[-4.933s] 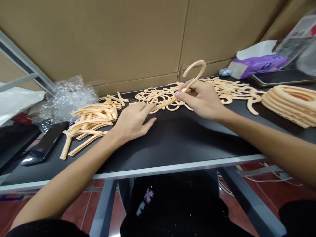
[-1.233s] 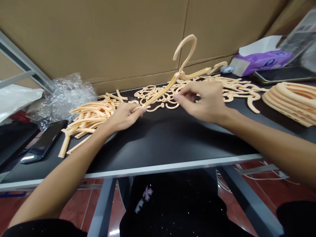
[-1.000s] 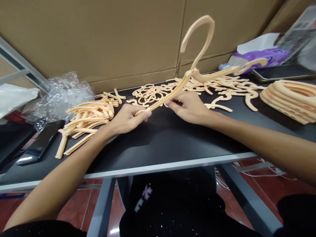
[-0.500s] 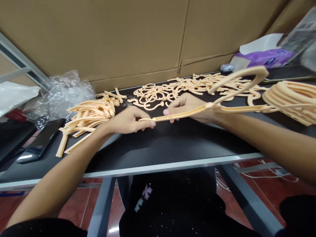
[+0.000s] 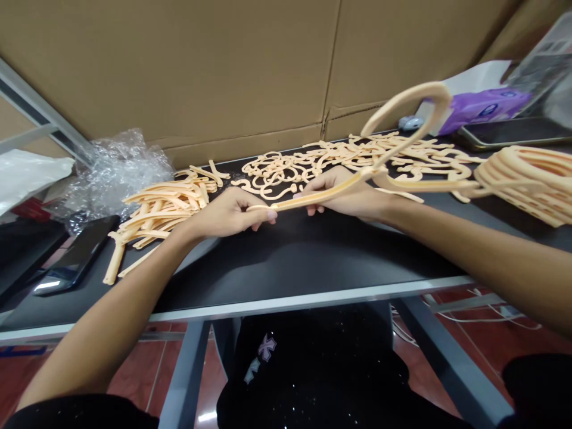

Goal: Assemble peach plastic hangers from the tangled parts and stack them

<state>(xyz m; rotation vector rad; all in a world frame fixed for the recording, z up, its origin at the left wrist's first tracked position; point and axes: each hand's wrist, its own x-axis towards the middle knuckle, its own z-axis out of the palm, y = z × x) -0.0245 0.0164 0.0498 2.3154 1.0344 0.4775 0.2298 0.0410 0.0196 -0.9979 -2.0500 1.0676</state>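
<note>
While both bare hands grip it, a peach plastic clothes hanger [image 5: 286, 204] spans the space above the black table [image 5: 290, 262]. The left hand [image 5: 226, 214] pinches one arm's tip, the right hand [image 5: 344, 193] steadies that arm nearer the neck, and the hook [image 5: 415, 88] stays raised clear of the tangled pile of peach hangers [image 5: 277, 173].

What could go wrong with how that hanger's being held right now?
The peach plastic hanger is held between the left hand and the right hand, and its far arm reaches to the stacked hangers, so it might catch them and tip the stack. Its hook sits above the tangled loose hanger pieces and could snag if lowered.
</note>
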